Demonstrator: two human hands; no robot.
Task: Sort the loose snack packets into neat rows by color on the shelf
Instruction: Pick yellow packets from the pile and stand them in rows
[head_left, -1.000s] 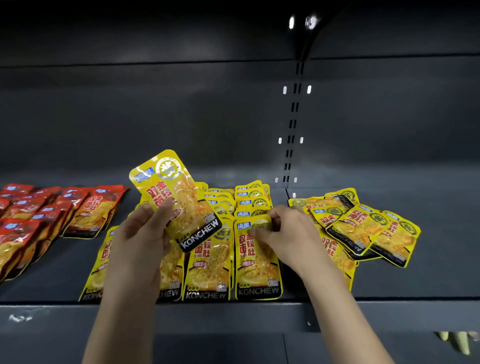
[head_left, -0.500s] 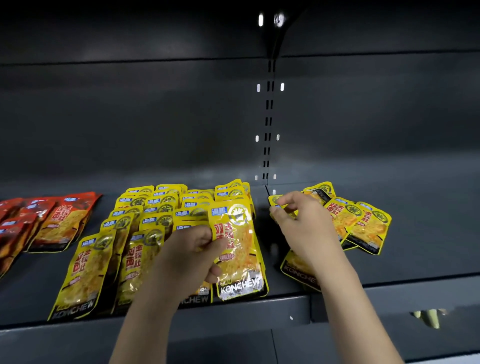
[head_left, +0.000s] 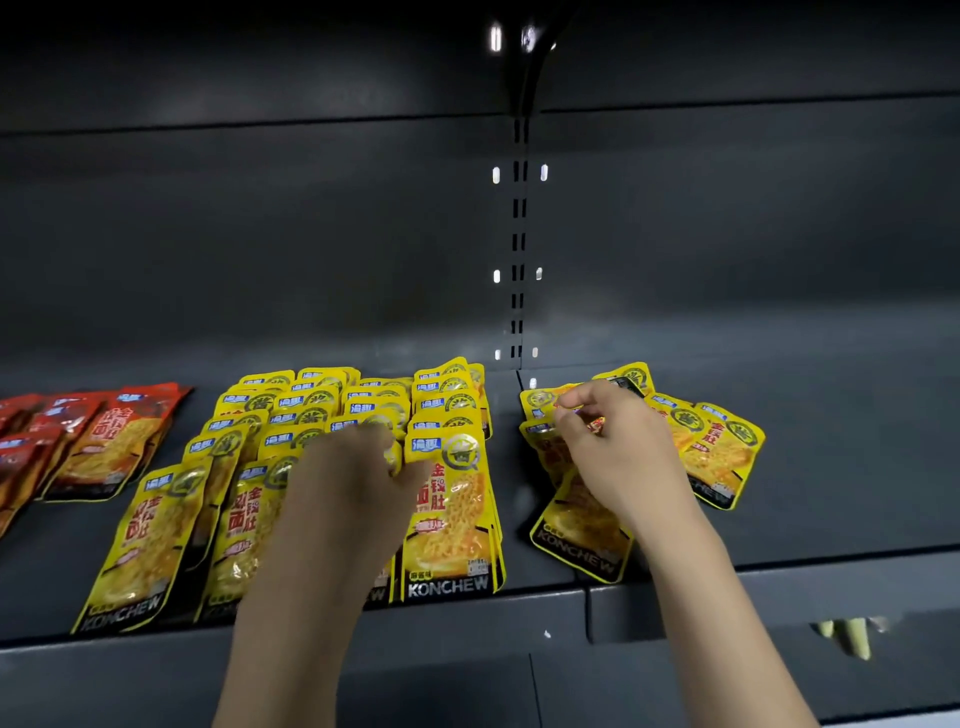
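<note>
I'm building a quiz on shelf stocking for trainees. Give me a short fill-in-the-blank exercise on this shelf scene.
1. The neat rows in the middle of the shelf hold ____ snack packets.
2. The packets at the far left are ____.
3. The right hand reaches into the ____ pile of yellow packets on the right.
4. The brand printed on the front yellow packet, beside the left hand, reads ____.

Missing words: yellow; red; loose; KONCHEW

A dark grey metal shelf holds rows of yellow snack packets. Left of these rows lie red packets; right of them, a loose yellow pile.
</note>
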